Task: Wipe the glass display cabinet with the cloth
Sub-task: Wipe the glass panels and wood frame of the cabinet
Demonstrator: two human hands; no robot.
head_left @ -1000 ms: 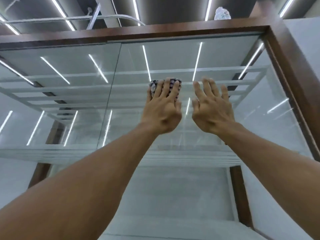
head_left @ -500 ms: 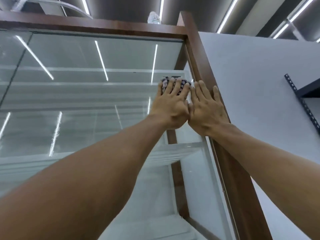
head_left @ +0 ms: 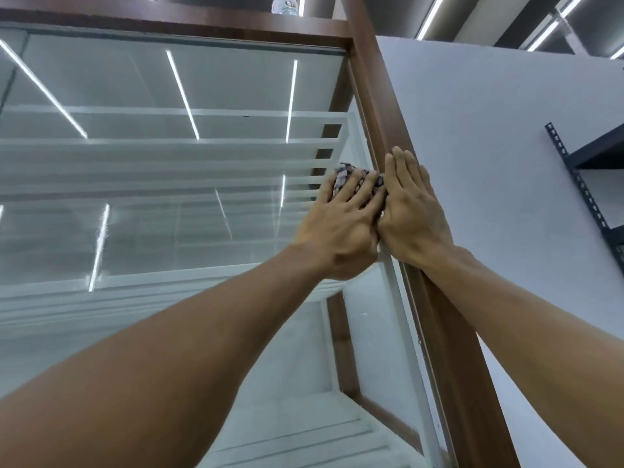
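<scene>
Cloth (head_left: 341, 177): soft; left hand (head_left: 337, 231) presses it, fingers (head_left: 349, 192) spread, beside frame (head_left: 380, 96).
Right hand (head_left: 410, 211): flat, empty, on frame.
Glass (head_left: 169, 231): fragile.

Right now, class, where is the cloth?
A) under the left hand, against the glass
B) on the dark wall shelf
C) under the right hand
A: the cloth shows between the fingers of the left hand on the glass; the right hand lies flat beside it.
</scene>
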